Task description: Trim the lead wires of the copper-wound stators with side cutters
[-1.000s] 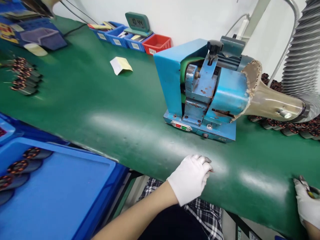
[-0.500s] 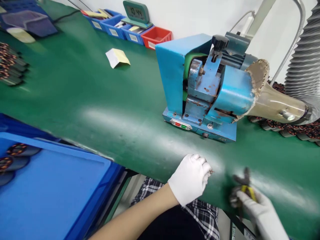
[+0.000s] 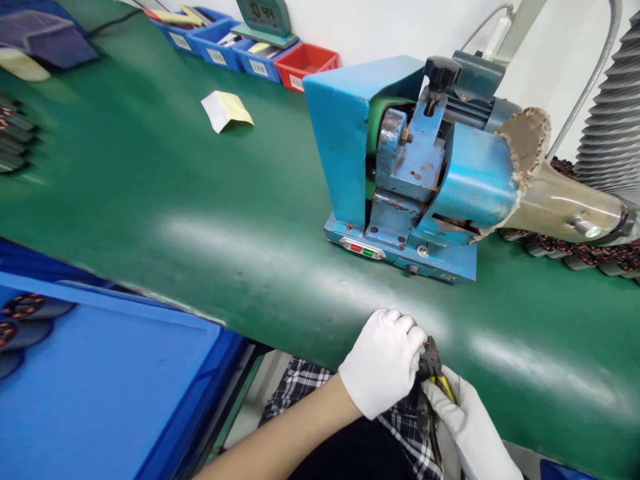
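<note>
My left hand, in a white glove, is closed over the front edge of the bench, knuckles up. A thin copper-coloured wire end shows at its fingertips; the rest of what it holds is hidden. My right hand, also gloved, grips cutting pliers with yellow and black handles. The jaws point up and away from me, right beside the left fingertips; I cannot tell whether they touch the wire. A dark shape lies partly hidden between the pliers and the left hand, too unclear to name.
A blue belt-driven machine stands ahead, with a duct on its right. Wound motor cores are lined up behind it. A blue tray sits at left. Small bins, a clock and folded paper are farther back.
My right hand has brought the pliers leftward to the left fingertips, and their jaws look closer together. The left hand has stayed nearly in place. The camera view has shifted slightly.
</note>
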Tool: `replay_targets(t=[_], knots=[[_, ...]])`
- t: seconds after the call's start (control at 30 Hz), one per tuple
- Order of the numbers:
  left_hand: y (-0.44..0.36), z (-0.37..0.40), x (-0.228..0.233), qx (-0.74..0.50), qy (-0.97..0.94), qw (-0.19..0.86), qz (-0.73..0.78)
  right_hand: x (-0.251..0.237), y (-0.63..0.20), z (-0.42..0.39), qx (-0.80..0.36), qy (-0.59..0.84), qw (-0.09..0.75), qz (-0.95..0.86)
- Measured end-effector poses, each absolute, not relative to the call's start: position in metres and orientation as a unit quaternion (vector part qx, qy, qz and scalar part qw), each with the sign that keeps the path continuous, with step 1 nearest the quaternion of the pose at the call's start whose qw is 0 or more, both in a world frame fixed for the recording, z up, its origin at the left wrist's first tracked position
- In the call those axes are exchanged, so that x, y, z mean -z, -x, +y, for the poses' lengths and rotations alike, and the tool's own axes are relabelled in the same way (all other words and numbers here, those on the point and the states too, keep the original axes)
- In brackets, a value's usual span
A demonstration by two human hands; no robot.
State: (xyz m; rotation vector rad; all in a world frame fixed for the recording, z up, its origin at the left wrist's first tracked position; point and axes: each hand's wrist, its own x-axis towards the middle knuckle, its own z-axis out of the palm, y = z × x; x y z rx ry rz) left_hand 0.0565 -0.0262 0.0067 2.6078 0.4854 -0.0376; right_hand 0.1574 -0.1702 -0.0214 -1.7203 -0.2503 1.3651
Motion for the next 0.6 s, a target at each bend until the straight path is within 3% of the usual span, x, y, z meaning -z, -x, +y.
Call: replay_targets(t=[0.3, 0.4, 0.5, 0.6], knots=[[-0.054, -0.030, 0.002, -0.025, -0.949, 0.252, 0.186, 0.004, -0.160, -0.162, -0.456, 0.670, 0.586, 0.011], [-0.053, -0.031, 0.006, -0.083, -0.946, 0.249, 0.190, 0.008, -0.184, -0.179, -0.318, 0.810, 0.488, -0.068], [-0.045, -0.027, 0.001, -0.167, -0.945, 0.211, 0.186, 0.007, -0.225, -0.207, -0.139, 0.926, 0.311, -0.164], [-0.031, -0.023, -0.009, -0.190, -0.952, 0.147, 0.189, 0.000, -0.272, -0.235, -0.049, 0.973, 0.157, -0.163]])
